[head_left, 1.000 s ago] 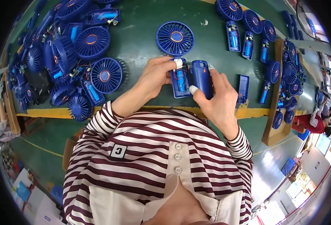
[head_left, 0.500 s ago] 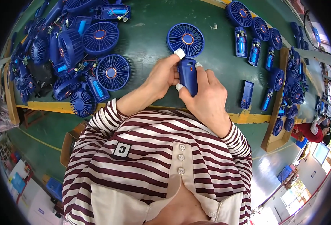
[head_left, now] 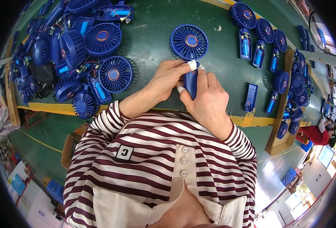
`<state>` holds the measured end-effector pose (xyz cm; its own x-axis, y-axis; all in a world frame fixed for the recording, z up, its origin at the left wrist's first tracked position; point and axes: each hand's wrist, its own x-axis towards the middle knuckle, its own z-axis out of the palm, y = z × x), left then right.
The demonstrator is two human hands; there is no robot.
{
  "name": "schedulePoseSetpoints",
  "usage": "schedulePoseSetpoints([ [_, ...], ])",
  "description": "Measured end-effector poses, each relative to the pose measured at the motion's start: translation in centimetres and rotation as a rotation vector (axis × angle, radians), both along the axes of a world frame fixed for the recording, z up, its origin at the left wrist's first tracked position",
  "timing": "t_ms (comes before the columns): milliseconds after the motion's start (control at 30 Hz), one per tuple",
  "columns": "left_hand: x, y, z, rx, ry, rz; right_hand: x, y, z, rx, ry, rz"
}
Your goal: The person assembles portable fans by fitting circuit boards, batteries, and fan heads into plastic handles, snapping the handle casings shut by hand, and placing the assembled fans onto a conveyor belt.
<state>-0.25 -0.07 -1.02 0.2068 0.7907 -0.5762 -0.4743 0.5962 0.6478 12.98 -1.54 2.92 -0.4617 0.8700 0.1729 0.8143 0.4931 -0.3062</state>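
A blue handheld fan (head_left: 189,42) lies on the green table, its round slatted head pointing away from me and its handle toward me. My left hand (head_left: 170,78) grips the upper handle from the left, with the white-wrapped thumb pressed on the handle near the neck. From the right, my right hand (head_left: 208,91) wraps the handle's lower part, white coverings on its fingertips too. Both hands partly hide the handle. A loose blue handle cover (head_left: 251,97) lies right of my right hand.
A heap of blue fans (head_left: 72,49) with exposed batteries and wires fills the table's left side. Several opened fans (head_left: 245,43) stand in a row at the right, beside a wooden-edged tray (head_left: 280,129) of more fans. Another person (head_left: 320,133) sits at far right.
My left thumb has moved right and down, from the neck below the fan head onto the top of the handle. The right hand has shifted slightly and still holds the handle.
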Motion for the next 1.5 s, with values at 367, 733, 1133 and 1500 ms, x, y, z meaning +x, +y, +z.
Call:
schedulePoseSetpoints([
  [367, 0.1, 0.3, 0.1, -0.015, 0.033, -0.035, 0.1, -0.2, 0.5, -0.057, 0.0, -0.033],
  [733, -0.3, 0.5, 0.3, 0.136, -0.08, 0.043, 1.6, 1.1, -1.0, -0.669, 0.672, -0.323],
  [1133, -0.3, 0.1, 0.1, 0.187, -0.088, 0.042, 1.3, 1.5, -2.0, -1.042, 0.937, -0.256],
  [1500, 0.2, -0.4, 0.5, 0.317, -0.08, 0.048, 1.5, 1.2, -2.4, -0.885, 0.875, -0.242],
])
